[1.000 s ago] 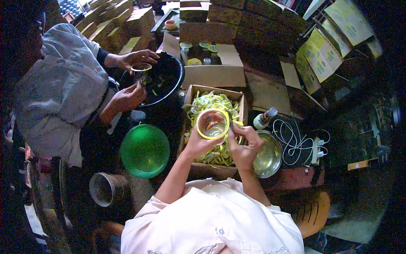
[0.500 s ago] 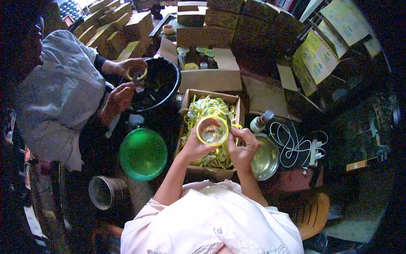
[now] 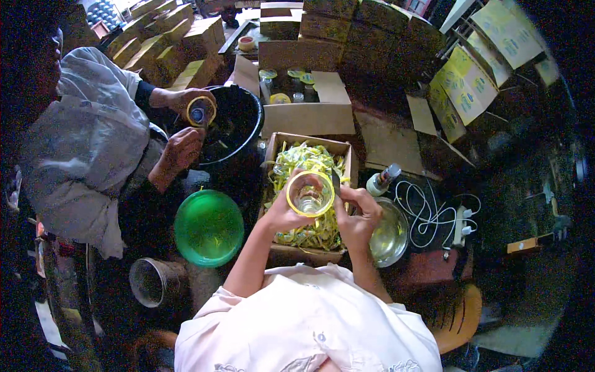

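Observation:
My left hand (image 3: 282, 214) is wrapped round a clear cup (image 3: 311, 194) with a yellow rim, its open mouth facing up toward me. Beside the rim, my right hand (image 3: 358, 214) is closed on a thin dark blade (image 3: 336, 181), probably a small knife; its handle is hidden in the fingers. Both hands are above a cardboard box (image 3: 271, 149) full of yellow-green plastic strips (image 3: 310, 158).
A green basin (image 3: 209, 228) and a grey bucket (image 3: 149, 282) stand left; a clear bowl (image 3: 389, 232), bottle (image 3: 383, 178) and white cable (image 3: 427, 211) lie right. A co-worker's hands (image 3: 180, 149) hold another yellow-rimmed cup. An open carton (image 3: 308, 118) with cups stands ahead.
The cup in my left hand has shifted and tilted slightly. A yellow scrap by my right fingers no longer shows. The co-worker's cup has turned and moved a little.

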`<state>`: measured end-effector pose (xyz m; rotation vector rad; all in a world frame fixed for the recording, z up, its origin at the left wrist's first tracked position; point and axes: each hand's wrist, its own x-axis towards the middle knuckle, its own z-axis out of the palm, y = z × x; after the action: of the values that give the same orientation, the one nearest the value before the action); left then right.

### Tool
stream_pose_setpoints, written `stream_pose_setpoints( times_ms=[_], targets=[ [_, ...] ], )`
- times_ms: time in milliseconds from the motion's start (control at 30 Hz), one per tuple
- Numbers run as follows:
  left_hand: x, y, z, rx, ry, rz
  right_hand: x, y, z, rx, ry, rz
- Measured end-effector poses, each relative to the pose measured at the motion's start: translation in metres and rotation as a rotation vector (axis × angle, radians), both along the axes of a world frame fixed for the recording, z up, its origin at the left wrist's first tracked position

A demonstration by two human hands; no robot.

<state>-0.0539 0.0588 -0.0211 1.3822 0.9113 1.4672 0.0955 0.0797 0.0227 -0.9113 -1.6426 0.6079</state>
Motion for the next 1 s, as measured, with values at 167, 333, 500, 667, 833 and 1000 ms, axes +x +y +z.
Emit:
stream_pose_setpoints(
  times_ms=[167, 333, 500, 667, 833, 1000],
  targets=[
    [0.006, -0.002, 0.000, 0.021, -0.045, 0.006, 0.000, -0.004, -0.004, 0.029, 0.006, -0.021],
    [0.016, 0.002, -0.005, -0.006, -0.128, 0.131, -0.001, -0.005, -0.003, 0.064, -0.021, -0.050],
    [0.012, -0.004, -0.004, 0.041, 0.067, 0.189, -0.003, -0.010, -0.006, 0.101, -0.070, -0.150],
    [0.013, -0.006, -0.007, 0.007, -0.038, 0.094, 0.002, -0.008, -0.006, 0.001, -0.130, -0.130],
    [0.006, -0.006, -0.003, 0.022, -0.030, 0.068, 0.000, -0.006, -0.009, -0.020, -0.045, -0.068],
    [0.006, -0.007, -0.001, 0.002, 0.049, 0.058, 0.000, -0.007, -0.007, -0.048, -0.031, -0.082]
  ],
)
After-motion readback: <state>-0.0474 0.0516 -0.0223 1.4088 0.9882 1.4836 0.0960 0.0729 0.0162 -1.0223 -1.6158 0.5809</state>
